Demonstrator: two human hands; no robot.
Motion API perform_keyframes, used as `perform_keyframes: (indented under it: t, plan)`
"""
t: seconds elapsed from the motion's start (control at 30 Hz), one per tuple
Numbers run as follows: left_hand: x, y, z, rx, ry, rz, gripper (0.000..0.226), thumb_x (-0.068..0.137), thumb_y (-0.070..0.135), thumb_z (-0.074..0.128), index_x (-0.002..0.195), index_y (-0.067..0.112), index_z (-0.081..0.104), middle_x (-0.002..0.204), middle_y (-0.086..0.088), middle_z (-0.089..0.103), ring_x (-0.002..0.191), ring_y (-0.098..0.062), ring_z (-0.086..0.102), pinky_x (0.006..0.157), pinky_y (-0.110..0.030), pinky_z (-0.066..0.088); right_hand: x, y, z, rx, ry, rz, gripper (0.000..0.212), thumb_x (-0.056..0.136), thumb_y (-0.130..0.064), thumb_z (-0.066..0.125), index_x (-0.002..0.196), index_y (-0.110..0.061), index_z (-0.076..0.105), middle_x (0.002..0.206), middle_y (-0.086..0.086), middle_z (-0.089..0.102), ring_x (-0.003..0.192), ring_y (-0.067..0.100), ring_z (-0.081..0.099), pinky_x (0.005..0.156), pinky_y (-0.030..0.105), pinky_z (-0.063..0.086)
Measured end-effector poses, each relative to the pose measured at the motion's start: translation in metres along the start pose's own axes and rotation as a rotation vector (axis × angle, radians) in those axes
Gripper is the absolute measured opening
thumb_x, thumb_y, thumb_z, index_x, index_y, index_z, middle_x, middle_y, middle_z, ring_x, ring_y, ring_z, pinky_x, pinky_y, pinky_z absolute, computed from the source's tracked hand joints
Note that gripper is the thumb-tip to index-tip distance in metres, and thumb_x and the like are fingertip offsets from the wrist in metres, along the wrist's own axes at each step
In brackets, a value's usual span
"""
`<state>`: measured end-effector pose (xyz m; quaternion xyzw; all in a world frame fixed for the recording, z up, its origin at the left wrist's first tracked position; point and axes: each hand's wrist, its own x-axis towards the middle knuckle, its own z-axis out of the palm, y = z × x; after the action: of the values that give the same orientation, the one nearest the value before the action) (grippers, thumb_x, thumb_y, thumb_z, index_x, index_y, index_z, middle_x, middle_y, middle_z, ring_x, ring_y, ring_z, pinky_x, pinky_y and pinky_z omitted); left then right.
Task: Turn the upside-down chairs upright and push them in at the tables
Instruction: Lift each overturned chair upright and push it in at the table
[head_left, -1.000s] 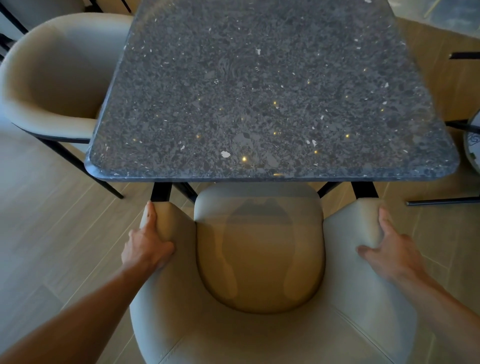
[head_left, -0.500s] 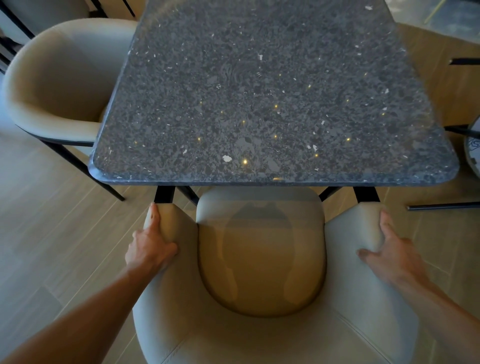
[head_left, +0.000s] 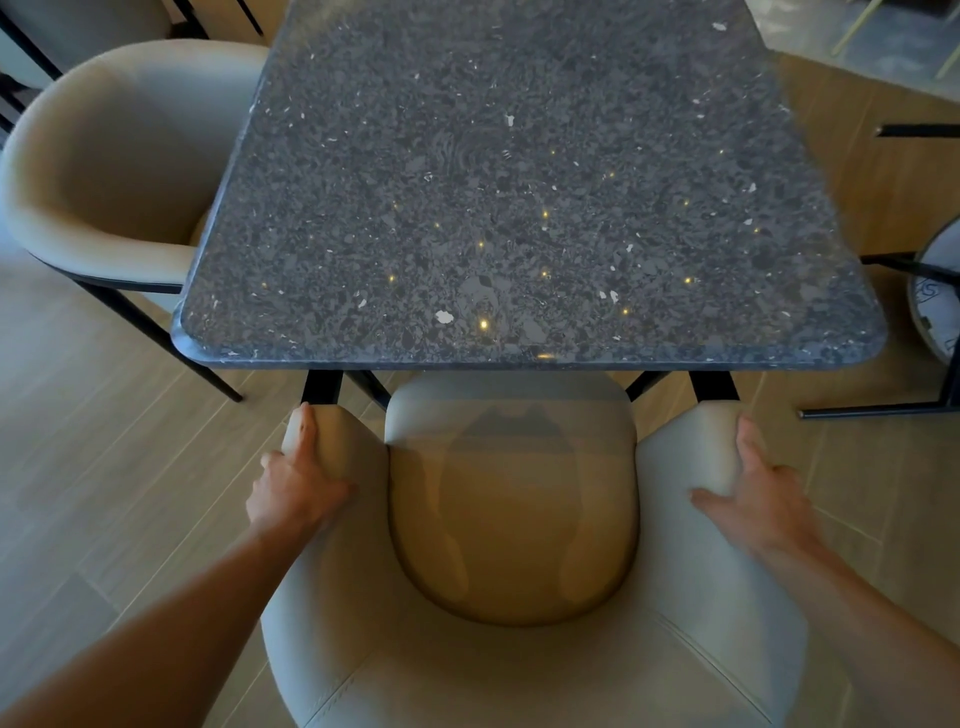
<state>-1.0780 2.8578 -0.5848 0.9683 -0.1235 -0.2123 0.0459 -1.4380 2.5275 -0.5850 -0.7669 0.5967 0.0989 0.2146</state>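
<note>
A beige upholstered armchair (head_left: 511, 519) stands upright right below me, its seat front tucked just under the near edge of the dark speckled stone table (head_left: 519, 182). My left hand (head_left: 296, 483) grips the tip of the chair's left armrest, thumb on the inner side. My right hand (head_left: 753, 499) lies on the right armrest with fingers spread along its outer edge and the thumb pointing inward. Black chair legs show between the armrest tips and the table edge.
A second beige armchair (head_left: 104, 171) stands upright at the table's left side, partly under the top. At the right edge is a round patterned seat on a black metal frame (head_left: 935, 291). The floor is light wood planks.
The chair and both hands have shifted slightly toward the table; the view moved a little closer. The grips on the armrests are unchanged.
</note>
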Motion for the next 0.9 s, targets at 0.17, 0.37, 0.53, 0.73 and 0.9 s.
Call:
perform_keyframes:
  t: [0.17, 0.37, 0.53, 0.73, 0.9]
  plan:
    - [0.004, -0.004, 0.001, 0.015, 0.002, 0.013, 0.117, 0.072, 0.041, 0.079, 0.155, 0.054, -0.003, 0.108, -0.014, 0.048, 0.092, -0.042, 0.062, 0.065, -0.044, 0.049, 0.002, 0.004, 0.003, 0.004, 0.006, 0.001, 0.113, 0.085, -0.05, 0.078, 0.16, -0.053, -0.007, 0.117, 0.021, 0.049, 0.079, 0.03, 0.047, 0.072, 0.037, 0.043]
    - [0.007, -0.004, 0.002, 0.014, 0.012, 0.038, 0.112, 0.073, 0.034, 0.08, 0.155, 0.047, 0.005, 0.103, -0.015, 0.048, 0.087, -0.043, 0.062, 0.066, -0.048, 0.056, 0.003, 0.005, 0.002, -0.005, -0.005, 0.001, 0.111, 0.085, -0.051, 0.077, 0.158, -0.055, -0.007, 0.11, 0.016, 0.047, 0.079, 0.031, 0.054, 0.069, 0.036, 0.045]
    - [0.007, -0.004, 0.001, 0.013, 0.014, 0.047, 0.111, 0.074, 0.033, 0.08, 0.156, 0.045, 0.006, 0.108, -0.02, 0.054, 0.086, -0.042, 0.062, 0.065, -0.048, 0.055, 0.003, 0.004, 0.001, -0.02, -0.003, -0.003, 0.112, 0.084, -0.052, 0.077, 0.159, -0.054, -0.006, 0.104, 0.013, 0.044, 0.07, 0.024, 0.046, 0.066, 0.036, 0.042]
    - [0.012, -0.005, 0.004, 0.026, 0.033, 0.051, 0.111, 0.073, 0.034, 0.08, 0.155, 0.046, 0.007, 0.1, -0.015, 0.048, 0.077, -0.037, 0.058, 0.059, -0.043, 0.052, 0.005, 0.004, 0.001, -0.024, -0.004, 0.003, 0.11, 0.085, -0.054, 0.076, 0.158, -0.054, -0.006, 0.104, 0.013, 0.046, 0.067, 0.021, 0.047, 0.063, 0.035, 0.042]
    - [0.017, -0.004, 0.004, 0.028, 0.027, 0.052, 0.111, 0.074, 0.032, 0.082, 0.154, 0.047, 0.006, 0.098, -0.015, 0.049, 0.074, -0.037, 0.061, 0.056, -0.043, 0.054, 0.007, 0.001, 0.0, -0.017, -0.014, 0.015, 0.112, 0.085, -0.053, 0.076, 0.16, -0.052, -0.007, 0.107, 0.013, 0.045, 0.076, 0.029, 0.054, 0.07, 0.037, 0.049]
